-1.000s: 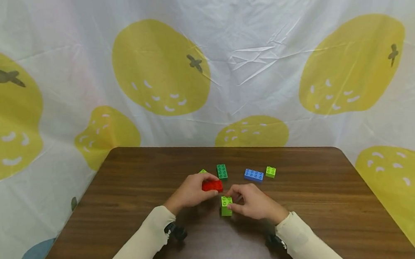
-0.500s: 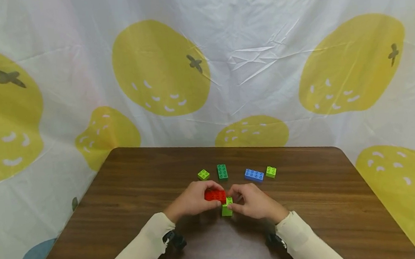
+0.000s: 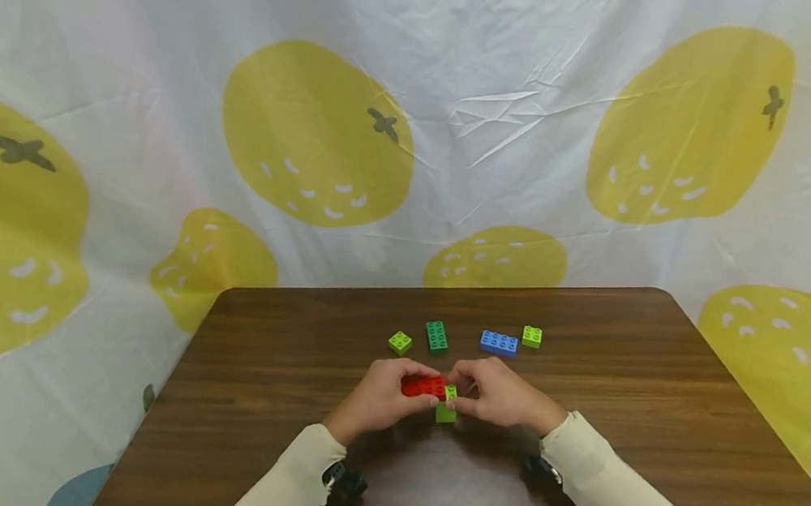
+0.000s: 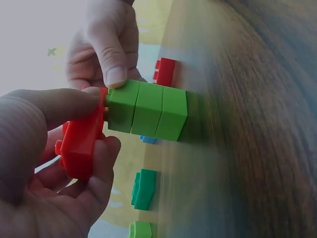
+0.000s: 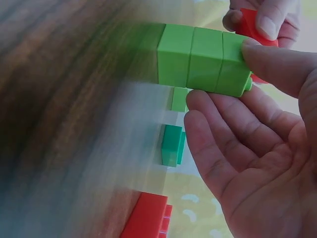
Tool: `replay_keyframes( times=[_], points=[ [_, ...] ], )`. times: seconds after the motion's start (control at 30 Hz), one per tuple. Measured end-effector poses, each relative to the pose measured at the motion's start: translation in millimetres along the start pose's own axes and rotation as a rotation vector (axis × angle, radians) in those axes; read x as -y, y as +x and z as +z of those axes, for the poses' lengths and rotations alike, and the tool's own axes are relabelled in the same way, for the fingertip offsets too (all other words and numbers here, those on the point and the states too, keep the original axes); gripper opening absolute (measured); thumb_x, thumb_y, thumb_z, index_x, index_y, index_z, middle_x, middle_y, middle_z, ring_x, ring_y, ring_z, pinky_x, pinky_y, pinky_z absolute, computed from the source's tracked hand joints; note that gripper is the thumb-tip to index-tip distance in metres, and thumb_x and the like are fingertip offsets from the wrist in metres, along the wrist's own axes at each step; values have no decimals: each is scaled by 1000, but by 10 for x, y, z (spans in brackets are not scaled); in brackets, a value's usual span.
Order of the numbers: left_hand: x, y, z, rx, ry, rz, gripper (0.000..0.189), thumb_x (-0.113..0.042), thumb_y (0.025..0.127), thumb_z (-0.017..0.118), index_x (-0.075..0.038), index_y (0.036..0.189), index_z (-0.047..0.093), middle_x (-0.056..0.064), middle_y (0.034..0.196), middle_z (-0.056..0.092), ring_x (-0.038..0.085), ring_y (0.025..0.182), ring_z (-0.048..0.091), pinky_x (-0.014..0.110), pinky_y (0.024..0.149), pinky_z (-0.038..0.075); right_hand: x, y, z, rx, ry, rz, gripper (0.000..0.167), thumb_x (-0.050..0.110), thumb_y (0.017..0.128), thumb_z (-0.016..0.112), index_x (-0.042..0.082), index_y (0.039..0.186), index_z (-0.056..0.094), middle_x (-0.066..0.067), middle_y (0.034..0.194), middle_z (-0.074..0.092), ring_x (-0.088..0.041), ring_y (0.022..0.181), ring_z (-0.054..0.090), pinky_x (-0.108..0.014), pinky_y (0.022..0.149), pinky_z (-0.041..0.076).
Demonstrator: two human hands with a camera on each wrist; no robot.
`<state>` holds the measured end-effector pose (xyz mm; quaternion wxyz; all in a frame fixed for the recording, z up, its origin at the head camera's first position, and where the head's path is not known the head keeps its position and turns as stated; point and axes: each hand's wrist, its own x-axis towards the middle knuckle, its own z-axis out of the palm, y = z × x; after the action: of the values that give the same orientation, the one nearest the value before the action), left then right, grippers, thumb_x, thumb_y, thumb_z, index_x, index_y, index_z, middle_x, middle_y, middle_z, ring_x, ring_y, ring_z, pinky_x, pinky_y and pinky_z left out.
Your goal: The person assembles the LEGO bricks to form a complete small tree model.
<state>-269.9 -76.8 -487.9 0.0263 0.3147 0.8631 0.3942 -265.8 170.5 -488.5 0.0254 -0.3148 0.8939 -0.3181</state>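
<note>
In the head view my left hand (image 3: pixel 375 398) grips a red toy building brick (image 3: pixel 424 387) by its long sides. This brick overlaps the top of a light green stack (image 3: pixel 446 414). Three square bricks make up the stack (image 4: pixel 148 109), which stands upright on the table. The left wrist view shows one end of the red brick right at the studs of the uppermost green brick, its other end jutting out toward my left palm. My right hand (image 3: pixel 500 394) pinches that uppermost brick between thumb and fingers.
Farther back on the wooden table (image 3: pixel 295 321) lie a light green brick (image 3: pixel 400 342), a dark green brick (image 3: pixel 436 337), a blue brick (image 3: pixel 498 343) and another small light green brick (image 3: pixel 532 336). A second red brick (image 5: pixel 146 218) shows in the right wrist view. Behind hangs a lemon-patterned curtain (image 3: pixel 484 156).
My left hand has brought the red brick rightward and nearer to me, onto the stack's top, uncovering the light green brick at the back left. My right hand has stayed at the stack.
</note>
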Motion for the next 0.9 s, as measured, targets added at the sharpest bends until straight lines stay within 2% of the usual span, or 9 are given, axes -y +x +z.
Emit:
replay_keyframes(
  times=[0.2,0.43,0.53,0.73,0.9],
  points=[
    [-10,-2,17,6,55,20,32,-25,90,86,-15,120,80,-2,107,79,6,86,65,22,76,55,15,-3,19,27,24,-3,17,22,92,84,14,103,74,6,86,75,-2,75,66,-25,68,56],
    [-6,39,-4,8,87,40,35,-28,89,87,-13,120,80,-1,108,79,5,85,63,21,73,54,8,14,-15,26,-6,-6,19,25,92,84,15,104,75,9,87,76,-1,75,65,-24,69,55],
    [-17,49,-9,11,91,31,35,-27,89,88,-13,120,79,-1,107,79,6,85,63,22,73,53,17,10,-34,25,-27,-31,21,26,93,84,14,107,75,8,88,76,-1,76,64,-24,70,55],
    [-25,58,22,20,75,0,35,-28,88,88,-14,119,79,-1,109,78,7,88,64,23,77,54,-16,-44,-77,-10,-55,-87,24,28,94,82,12,112,75,4,95,79,-5,83,71,-28,74,60],
    [-35,39,42,27,102,6,35,-26,90,86,-13,121,75,0,112,76,9,93,66,25,83,56,-148,-90,-134,-47,-49,-45,28,31,95,81,13,115,76,2,101,79,-6,86,70,-29,77,60]
  ],
)
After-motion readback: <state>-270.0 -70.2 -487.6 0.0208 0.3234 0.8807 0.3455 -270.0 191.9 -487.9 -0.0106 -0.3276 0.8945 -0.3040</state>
